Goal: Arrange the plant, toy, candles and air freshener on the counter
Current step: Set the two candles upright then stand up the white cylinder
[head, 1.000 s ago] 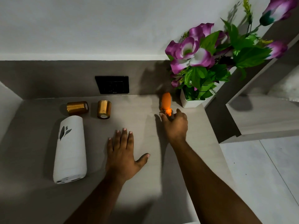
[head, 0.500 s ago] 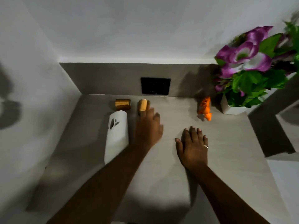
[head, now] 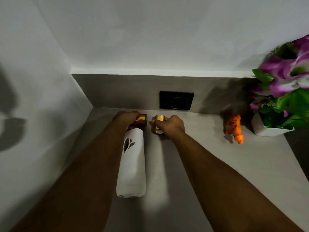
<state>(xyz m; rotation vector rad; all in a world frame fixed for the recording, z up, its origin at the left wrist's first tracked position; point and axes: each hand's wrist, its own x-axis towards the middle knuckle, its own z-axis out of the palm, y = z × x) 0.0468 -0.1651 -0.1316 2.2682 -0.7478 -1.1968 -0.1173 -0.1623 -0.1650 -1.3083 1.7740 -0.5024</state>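
Simultaneously, the left hand (head: 127,116) grips one gold candle (head: 141,119) and the right hand (head: 170,125) clasps another candle (head: 158,124) at the desk's (head: 209,164) rear, beyond the toppled air freshener (head: 132,164).

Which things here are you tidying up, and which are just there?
Being arranged: left gold candle, right gold candle, white air freshener, orange toy tiger, potted plant.
Just there: black wall socket, counter.

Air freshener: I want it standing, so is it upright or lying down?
Lying down: the air freshener rests lengthwise on the counter.
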